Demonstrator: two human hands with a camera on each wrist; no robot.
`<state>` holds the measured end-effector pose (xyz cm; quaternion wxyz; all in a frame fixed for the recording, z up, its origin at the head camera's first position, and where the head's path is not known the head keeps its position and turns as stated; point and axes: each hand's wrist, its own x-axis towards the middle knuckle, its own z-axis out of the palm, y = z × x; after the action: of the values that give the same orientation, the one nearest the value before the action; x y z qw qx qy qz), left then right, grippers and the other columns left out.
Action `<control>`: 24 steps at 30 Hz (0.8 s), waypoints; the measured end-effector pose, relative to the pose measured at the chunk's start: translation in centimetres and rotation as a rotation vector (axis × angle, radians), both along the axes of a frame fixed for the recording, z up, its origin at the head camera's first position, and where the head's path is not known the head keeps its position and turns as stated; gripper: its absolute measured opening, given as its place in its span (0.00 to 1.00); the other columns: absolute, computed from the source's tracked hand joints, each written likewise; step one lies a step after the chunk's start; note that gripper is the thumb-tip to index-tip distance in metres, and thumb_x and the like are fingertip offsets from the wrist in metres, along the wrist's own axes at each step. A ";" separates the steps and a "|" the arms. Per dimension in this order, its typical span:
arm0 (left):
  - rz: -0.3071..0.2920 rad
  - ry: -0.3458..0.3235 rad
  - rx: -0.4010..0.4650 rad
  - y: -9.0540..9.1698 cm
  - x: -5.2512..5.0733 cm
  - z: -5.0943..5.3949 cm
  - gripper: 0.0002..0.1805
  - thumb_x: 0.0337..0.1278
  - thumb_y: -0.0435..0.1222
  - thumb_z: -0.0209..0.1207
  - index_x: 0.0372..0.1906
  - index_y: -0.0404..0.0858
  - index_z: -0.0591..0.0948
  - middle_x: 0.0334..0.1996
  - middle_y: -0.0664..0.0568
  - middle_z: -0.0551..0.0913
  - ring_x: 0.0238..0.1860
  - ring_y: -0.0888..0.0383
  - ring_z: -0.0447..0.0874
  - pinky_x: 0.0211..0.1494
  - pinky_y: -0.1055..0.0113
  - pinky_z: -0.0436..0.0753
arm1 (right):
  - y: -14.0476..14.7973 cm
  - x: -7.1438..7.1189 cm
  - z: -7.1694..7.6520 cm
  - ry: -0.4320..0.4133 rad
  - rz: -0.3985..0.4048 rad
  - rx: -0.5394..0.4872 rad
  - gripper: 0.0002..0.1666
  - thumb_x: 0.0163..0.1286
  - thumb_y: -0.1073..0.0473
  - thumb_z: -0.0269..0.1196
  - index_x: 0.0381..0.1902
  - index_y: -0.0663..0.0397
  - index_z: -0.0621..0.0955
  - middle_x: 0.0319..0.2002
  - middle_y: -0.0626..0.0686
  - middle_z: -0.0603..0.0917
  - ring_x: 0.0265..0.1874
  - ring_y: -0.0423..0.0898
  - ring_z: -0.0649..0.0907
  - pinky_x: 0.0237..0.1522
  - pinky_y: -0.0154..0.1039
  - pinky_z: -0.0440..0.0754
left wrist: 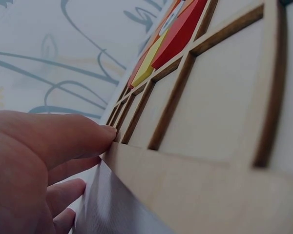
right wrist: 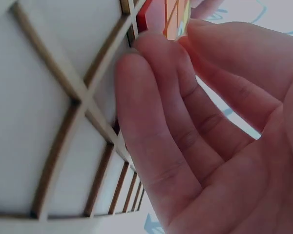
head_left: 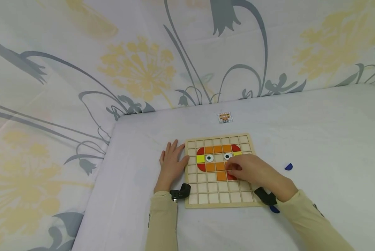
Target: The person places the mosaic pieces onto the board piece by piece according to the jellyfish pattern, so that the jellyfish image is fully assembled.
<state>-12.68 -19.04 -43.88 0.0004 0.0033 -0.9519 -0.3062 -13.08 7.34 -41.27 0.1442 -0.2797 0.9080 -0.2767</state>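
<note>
A wooden grid board (head_left: 218, 205) lies on the white cloth, with orange square tiles (head_left: 217, 149), yellow tiles (head_left: 200, 159), round white eye tiles (head_left: 209, 158) and red rounded tiles (head_left: 201, 167) in its cells. At the left rim my left hand (head_left: 171, 167) rests with fingers spread, and its thumb (left wrist: 83, 134) touches the frame. Over the board's right half, my right hand (head_left: 253, 169) bends its fingers down beside a red tile (head_left: 231, 176) and an orange one. The fingertips (right wrist: 136, 68) are close together, and whatever lies between thumb and fingers is hidden.
A small pattern card (head_left: 225, 117) lies behind the board. One blue half-round piece (head_left: 289, 167) is to the right; another blue piece (head_left: 274, 209) sits by the right wrist. Flower-printed fabric (head_left: 137, 66) rises at the back and left.
</note>
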 end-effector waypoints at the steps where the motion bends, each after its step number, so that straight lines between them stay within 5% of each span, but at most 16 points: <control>1: 0.002 -0.003 0.000 0.0 0.0 0.0 0.26 0.58 0.45 0.51 0.62 0.44 0.67 0.68 0.50 0.53 0.69 0.50 0.38 0.64 0.49 0.38 | 0.1 0.0 0.0 -0.008 -0.006 -0.006 0.06 0.59 0.55 0.61 0.35 0.44 0.82 0.28 0.39 0.77 0.28 0.40 0.73 0.34 0.36 0.72; 10: 0.011 -0.007 -0.009 0.1 -0.1 -0.2 0.26 0.57 0.46 0.51 0.62 0.45 0.67 0.68 0.51 0.53 0.69 0.51 0.38 0.64 0.50 0.38 | 2.1 -0.8 1.1 -0.018 -0.047 -0.027 0.08 0.62 0.54 0.59 0.37 0.46 0.81 0.29 0.42 0.78 0.29 0.41 0.74 0.35 0.38 0.73; 18: -0.004 -0.002 -0.004 0.3 -0.4 -0.2 0.27 0.57 0.46 0.50 0.62 0.45 0.67 0.68 0.50 0.53 0.69 0.51 0.38 0.64 0.50 0.38 | 4.5 -1.7 1.5 -0.165 -0.094 -0.043 0.09 0.63 0.52 0.57 0.38 0.48 0.79 0.29 0.45 0.78 0.29 0.42 0.75 0.32 0.36 0.74; 24: 0.001 0.012 0.014 0.2 -0.1 0.1 0.26 0.57 0.44 0.52 0.61 0.43 0.68 0.67 0.48 0.54 0.68 0.49 0.39 0.63 0.48 0.38 | 5.8 -2.2 0.7 -0.273 -0.058 -0.065 0.15 0.61 0.48 0.59 0.41 0.48 0.78 0.34 0.46 0.78 0.33 0.44 0.74 0.33 0.37 0.74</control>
<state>-12.74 -18.81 -43.78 0.0062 0.0020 -0.9498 -0.3128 -15.27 13.19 -40.57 0.2490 -0.2177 0.8783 -0.3453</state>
